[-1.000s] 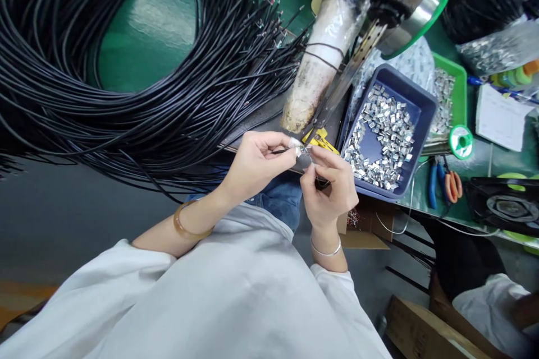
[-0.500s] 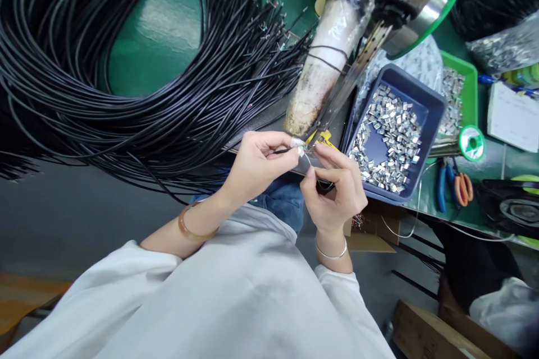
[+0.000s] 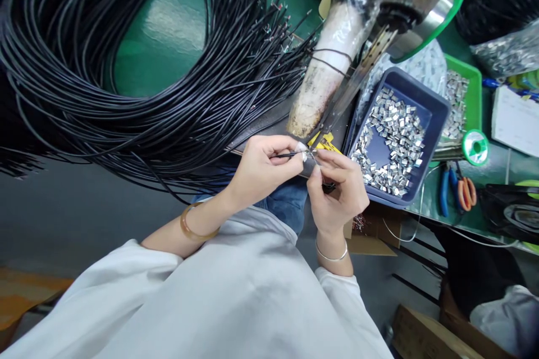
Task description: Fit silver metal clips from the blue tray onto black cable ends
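One black cable (image 3: 287, 155) is in hand at the front of the desk (image 3: 155, 61); completion of its end cannot be judged. A cable bundle (image 3: 168, 109) lies leftward. The left hand (image 3: 265, 166), angled inward, grips the cable between closed fingers; the right hand (image 3: 339, 189), opposite, appears to pinch a thin wire (image 3: 317, 160).

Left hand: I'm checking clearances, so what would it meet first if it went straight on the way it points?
Probably the fingertips of the right hand, just ahead, though the soldering iron has its tip close to that line and depth is unclear.
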A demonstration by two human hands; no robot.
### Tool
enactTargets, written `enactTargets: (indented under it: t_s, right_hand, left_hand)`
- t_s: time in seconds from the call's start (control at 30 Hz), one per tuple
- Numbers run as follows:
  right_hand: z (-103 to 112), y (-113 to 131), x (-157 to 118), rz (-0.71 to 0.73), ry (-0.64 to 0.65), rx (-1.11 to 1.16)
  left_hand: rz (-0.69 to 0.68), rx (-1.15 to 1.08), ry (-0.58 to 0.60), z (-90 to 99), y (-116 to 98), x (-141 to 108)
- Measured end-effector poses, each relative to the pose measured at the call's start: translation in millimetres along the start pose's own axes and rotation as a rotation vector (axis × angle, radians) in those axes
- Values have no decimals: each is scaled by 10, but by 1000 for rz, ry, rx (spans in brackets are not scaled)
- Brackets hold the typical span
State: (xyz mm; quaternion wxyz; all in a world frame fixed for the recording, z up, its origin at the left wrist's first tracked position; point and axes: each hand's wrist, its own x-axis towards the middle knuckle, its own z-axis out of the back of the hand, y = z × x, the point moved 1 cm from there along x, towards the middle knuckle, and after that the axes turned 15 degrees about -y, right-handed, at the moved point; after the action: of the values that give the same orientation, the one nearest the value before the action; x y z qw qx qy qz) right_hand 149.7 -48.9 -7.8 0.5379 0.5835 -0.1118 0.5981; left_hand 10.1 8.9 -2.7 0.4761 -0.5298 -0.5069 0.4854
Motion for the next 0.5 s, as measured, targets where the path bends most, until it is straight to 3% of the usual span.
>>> enactTargets:
  t_s: [0.23,0.5]
  right_hand:
    - [13,40,19,-16,18,-1]
    - [27,33,-39,45,30,18]
  left_hand:
    - [-50,10,21,11,-69,4]
    - [117,-106,79,4,-47,59]
